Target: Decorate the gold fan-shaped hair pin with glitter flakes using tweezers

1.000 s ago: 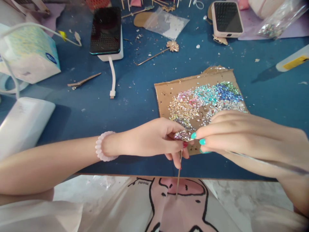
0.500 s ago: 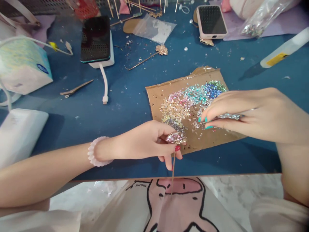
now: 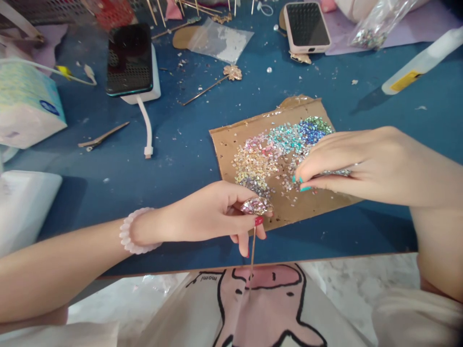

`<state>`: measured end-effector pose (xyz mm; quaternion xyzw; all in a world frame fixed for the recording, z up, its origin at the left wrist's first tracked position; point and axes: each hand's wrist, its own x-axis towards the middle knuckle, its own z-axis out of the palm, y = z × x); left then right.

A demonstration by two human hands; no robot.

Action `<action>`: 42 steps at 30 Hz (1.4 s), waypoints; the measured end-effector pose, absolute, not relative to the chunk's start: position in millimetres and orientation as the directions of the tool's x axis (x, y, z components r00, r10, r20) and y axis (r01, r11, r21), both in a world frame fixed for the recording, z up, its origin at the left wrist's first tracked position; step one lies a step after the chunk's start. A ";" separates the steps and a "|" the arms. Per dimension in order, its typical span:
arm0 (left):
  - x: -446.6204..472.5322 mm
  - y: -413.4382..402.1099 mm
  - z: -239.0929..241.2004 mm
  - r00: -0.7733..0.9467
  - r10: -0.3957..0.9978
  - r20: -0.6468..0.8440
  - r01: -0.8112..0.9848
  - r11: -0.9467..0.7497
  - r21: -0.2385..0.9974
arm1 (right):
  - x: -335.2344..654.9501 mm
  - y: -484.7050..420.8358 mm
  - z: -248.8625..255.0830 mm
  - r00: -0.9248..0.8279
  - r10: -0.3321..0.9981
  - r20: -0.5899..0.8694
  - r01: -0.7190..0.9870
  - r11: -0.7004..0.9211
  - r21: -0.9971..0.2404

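My left hand [image 3: 213, 214] is closed on a hair stick, pinching it just below its gem-covered head [image 3: 256, 206]. The head is crusted with pink and clear rhinestones, and the thin metal stem [image 3: 252, 250] points down past the table edge. My right hand [image 3: 358, 166] rests low over a brown cardboard sheet [image 3: 289, 212], its fingertips pinched together among the loose rhinestones [image 3: 256, 161]. A small silvery glint shows along its fingers; what they hold is hidden. The rhinestones lie in patches of yellow, pink, turquoise, blue, green and silver.
Behind the cardboard lies another hair stick with a flower head [image 3: 232, 73]. A glue bottle [image 3: 415, 72] is at the right. Two phones, one black [image 3: 129, 60] and one pink-cased [image 3: 307, 27], a metal hair clip [image 3: 104, 135] and a tissue pack [image 3: 31, 103] lie around.
The whole view has shifted slightly, so table things appear a little further left. Both hands keep nearly the same pose, the right one still pinched over the rhinestones.
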<state>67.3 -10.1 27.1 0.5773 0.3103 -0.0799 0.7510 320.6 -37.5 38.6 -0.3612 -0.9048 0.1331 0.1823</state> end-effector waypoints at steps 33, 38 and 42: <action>64.6 -8.8 21.9 0.849 0.215 -0.483 0.425 0.265 0.866 | 327.0 -33.5 40.5 -0.582 0.767 0.270 0.736 0.638 -0.227; 60.7 -1.0 18.3 0.865 0.119 -0.487 0.425 0.340 0.839 | 325.6 -35.8 39.8 -0.566 0.793 0.225 0.756 0.609 -0.242; 59.3 5.5 16.3 0.897 0.072 -0.436 0.370 0.416 0.831 | 326.1 -36.0 39.3 -0.557 0.800 0.223 0.757 0.600 -0.259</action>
